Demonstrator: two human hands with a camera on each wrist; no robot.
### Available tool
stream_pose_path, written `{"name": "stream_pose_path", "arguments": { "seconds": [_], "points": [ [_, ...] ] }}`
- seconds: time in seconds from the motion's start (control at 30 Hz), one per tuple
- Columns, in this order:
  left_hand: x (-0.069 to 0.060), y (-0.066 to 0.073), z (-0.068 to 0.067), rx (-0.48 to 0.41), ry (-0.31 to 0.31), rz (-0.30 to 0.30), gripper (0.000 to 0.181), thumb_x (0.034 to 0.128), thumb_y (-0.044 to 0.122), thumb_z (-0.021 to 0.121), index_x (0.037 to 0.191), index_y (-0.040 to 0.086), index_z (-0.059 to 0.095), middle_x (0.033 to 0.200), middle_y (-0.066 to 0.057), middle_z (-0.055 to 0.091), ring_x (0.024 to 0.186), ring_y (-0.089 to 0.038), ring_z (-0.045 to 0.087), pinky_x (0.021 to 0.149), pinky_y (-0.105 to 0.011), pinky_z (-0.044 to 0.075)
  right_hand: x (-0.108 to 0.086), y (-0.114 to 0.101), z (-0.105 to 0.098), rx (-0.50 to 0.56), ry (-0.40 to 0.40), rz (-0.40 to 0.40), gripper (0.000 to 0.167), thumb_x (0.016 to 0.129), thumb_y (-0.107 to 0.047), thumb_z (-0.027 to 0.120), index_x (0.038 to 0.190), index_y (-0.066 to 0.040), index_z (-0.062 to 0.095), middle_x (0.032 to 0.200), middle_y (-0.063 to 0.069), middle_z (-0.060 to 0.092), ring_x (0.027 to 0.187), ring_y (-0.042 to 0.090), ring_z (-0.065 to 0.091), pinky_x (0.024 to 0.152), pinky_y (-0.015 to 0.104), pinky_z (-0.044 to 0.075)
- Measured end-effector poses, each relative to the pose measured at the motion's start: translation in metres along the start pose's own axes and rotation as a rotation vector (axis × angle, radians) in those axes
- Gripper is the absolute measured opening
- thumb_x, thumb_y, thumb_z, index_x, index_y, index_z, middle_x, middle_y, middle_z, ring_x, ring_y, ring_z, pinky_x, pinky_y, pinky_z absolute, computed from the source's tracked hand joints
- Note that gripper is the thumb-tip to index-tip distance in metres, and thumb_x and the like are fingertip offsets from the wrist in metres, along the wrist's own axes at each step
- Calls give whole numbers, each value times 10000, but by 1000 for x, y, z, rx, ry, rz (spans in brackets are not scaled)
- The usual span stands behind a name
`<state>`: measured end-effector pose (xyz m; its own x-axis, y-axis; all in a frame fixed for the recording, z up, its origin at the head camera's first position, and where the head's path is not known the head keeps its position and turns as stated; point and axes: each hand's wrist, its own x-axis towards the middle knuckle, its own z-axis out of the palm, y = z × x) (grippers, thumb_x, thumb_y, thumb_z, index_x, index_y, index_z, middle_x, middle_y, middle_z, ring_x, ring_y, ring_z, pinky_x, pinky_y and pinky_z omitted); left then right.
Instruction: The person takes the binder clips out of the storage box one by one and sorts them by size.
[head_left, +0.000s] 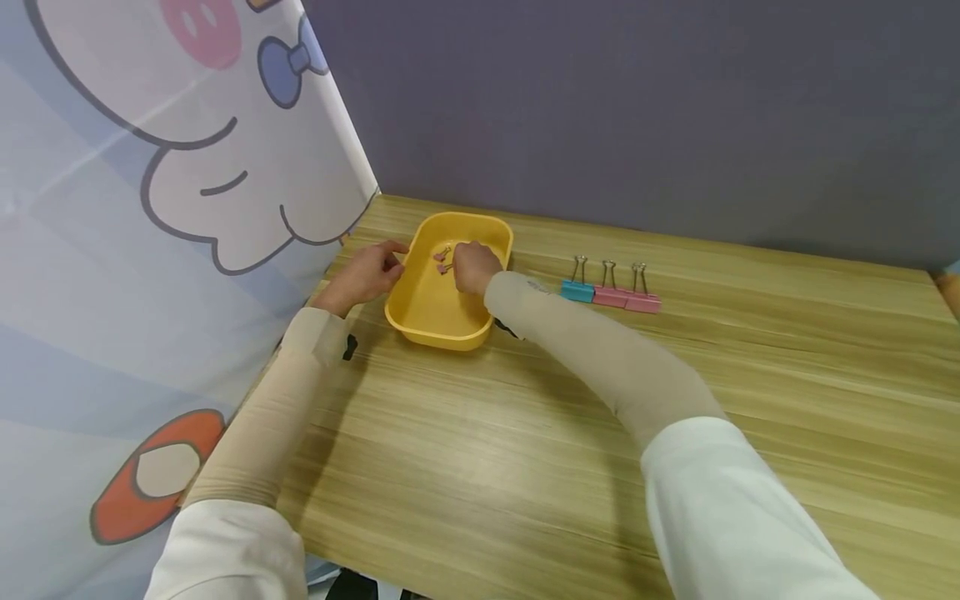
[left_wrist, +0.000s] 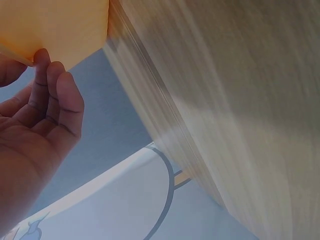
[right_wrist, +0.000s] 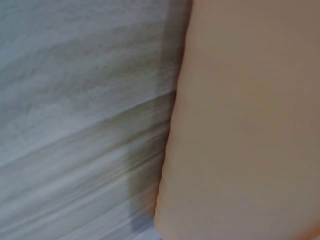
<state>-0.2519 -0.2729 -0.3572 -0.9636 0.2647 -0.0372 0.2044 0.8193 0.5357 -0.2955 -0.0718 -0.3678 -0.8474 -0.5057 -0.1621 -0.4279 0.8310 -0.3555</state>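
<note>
Small pink binder clips, two visible, lying on floor of yellow tray, just beside right hand. Right hand lowered inside tray, fingers curled; fingertips hidden, cannot tell whether anything held. Left hand pinching tray's left rim, thumb and fingers on either side. Right of tray, on wood-grain table: row of larger binder clips, one blue, two pink, side by side, wire handles toward dark grey panel. Cartoon-printed sheet along left.
</note>
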Motion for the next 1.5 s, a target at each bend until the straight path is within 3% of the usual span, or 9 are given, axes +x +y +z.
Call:
{"name": "stream_pose_path", "arguments": {
  "seconds": [0.3,0.5,0.8,1.03,1.27,1.5],
  "points": [
    [1,-1,0,-10,8,15,384,954,54,513,1321,-52,468,988,-233,618,817,-313,595,745,-427,486,-8,0,-7,45,59,-112,176,802,-5,650,653,-99,649,720,20,643,700,183,563,636,280,446],
    [2,-2,0,-7,0,13,390,949,63,520,1319,-50,472,985,-223,626,821,-303,596,757,-424,486,-18,-1,-15,138,99,-240,46,821,-33,695,804,-76,701,961,12,673,978,167,605,745,240,459],
    [1,-5,-1,-3,9,3,386,950,53,519,1316,-56,467,984,-232,618,814,-314,591,757,-434,488,-43,2,-31,98,193,-446,51,868,-91,673,846,-107,716,906,-33,667,908,143,584,809,240,444],
    [0,-10,-2,-6,2,-17,388,962,60,506,1331,-50,453,1004,-240,611,826,-320,591,764,-436,487,-66,13,-42,65,231,-478,61,870,-85,663,868,-128,706,880,-12,620,888,189,549,786,281,438],
    [-1,-10,-5,-2,-11,-37,393,967,77,500,1340,-34,449,1019,-236,611,834,-312,590,763,-425,487,-84,23,-48,70,224,-459,35,855,-107,691,883,-103,711,884,24,610,874,214,542,773,304,437],
    [0,-11,-5,-13,-13,-40,397,967,84,500,1344,-27,447,1021,-231,609,839,-317,585,767,-423,484,-101,48,-43,61,267,-450,14,840,-94,697,837,-93,710,849,19,628,846,190,534,763,340,439]
  ]
}}
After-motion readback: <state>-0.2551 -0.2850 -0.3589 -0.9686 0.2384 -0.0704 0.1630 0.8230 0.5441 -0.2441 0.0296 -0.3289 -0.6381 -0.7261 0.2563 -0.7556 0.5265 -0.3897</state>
